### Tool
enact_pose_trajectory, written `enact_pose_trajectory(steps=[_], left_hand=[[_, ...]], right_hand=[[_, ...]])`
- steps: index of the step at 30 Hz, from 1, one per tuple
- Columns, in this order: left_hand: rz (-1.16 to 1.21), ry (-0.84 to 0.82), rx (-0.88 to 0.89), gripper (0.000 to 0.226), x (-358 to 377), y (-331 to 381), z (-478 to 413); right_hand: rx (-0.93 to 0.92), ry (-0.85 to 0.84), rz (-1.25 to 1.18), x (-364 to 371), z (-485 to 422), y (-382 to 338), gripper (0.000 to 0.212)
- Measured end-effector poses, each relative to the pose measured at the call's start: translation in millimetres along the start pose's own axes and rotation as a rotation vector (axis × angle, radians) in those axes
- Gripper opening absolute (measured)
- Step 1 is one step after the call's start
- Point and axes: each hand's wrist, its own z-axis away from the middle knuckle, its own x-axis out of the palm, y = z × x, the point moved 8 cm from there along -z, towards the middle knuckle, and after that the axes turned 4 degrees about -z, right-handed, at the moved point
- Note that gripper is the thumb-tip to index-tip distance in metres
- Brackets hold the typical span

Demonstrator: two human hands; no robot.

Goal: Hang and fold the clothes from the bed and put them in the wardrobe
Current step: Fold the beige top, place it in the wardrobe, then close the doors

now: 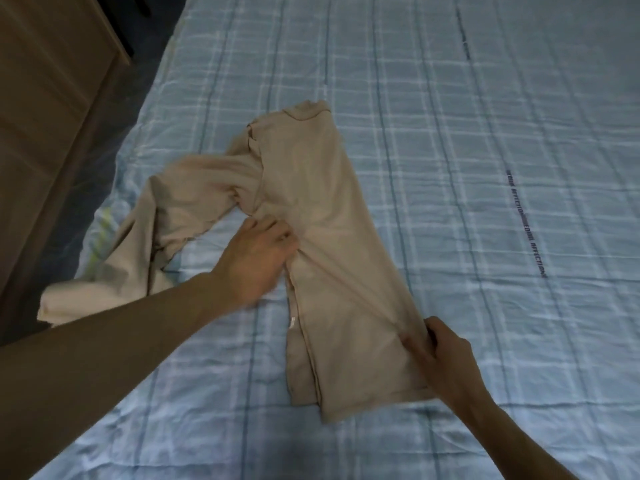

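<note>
The beige shirt (322,209) lies on the bed (485,133), left of its middle. Its body is folded into a long narrow strip that runs from the collar at the far end to the hem at the near end. One sleeve (194,188) is spread out to the left, crumpled, and reaches the bed's left edge. A small white tag (292,322) shows on the strip's left edge.

The right grip (446,358) pinches the shirt's right edge near the hem, with the thumb on top and the fingers curled round the cloth. The left grip (256,258) is on the strip's left edge below the armpit, fingers bent against the cloth. It is blurred, so I cannot tell whether it pinches or only presses. A taut crease runs between the two.

The sheet is blue plaid with a line of dark lettering (526,220) on the right. A brown wooden cabinet (45,98) stands beside the bed on the left.
</note>
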Motion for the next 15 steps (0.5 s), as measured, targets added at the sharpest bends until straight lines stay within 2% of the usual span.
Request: enact_pose_trajectory(steps=[4, 5, 7, 10, 12, 15], left_hand=[[0.181, -0.02, 0.12, 0.008, -15.3, 71.3, 42.3], [0.223, -0.051, 0.142, 0.012, -16.0, 88.0, 53.5], [0.251, -0.177, 0.164, 0.037, -8.1, 117.5, 74.5], [0.068, -0.39, 0.16, 0.066, 13.8, 145.0, 96.8], [-0.009, -0.416, 0.139, 0.065, 18.1, 157.3, 100.4], [-0.072, -0.352, 0.189, 0.049, 18.0, 176.4, 101.4]], right_hand=[[0.016, -0.039, -0.095, 2.1, 16.1, 4.2, 0.038], [0.013, -0.045, -0.124, 3.7, 18.6, 5.2, 0.044], [-0.002, -0.024, -0.155, 3.6, 21.5, 7.0, 0.043], [-0.034, 0.005, -0.135, 0.3, 21.2, 8.1, 0.029], [-0.037, 0.003, -0.119, -1.8, 22.3, 13.3, 0.033], [-0.032, -0.012, -0.125, -6.5, 24.1, 18.8, 0.035]])
